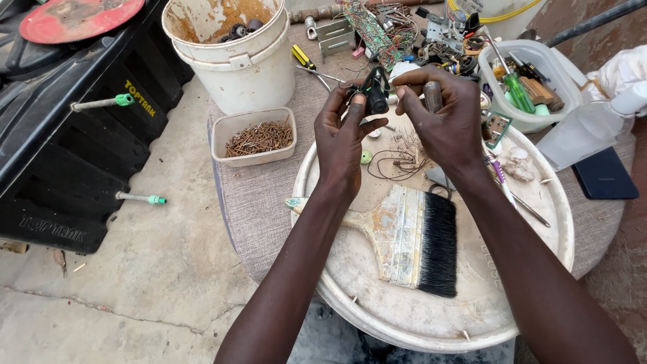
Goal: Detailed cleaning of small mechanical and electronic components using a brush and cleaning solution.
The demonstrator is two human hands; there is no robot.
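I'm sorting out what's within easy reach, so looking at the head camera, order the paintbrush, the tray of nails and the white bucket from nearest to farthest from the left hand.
From the left hand:
1. Tray of nails, just to its left on the cloth.
2. Paintbrush, below it on the round lid.
3. White bucket, up and to the left, behind the tray.

A paintbrush (411, 239) lies on the round lid (539, 269), bucket (236, 54) behind.

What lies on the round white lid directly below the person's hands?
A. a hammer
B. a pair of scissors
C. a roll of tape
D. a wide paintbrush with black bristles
D: a wide paintbrush with black bristles lies flat on the round white lid, under the left hand and right hand, which together hold a small black part.
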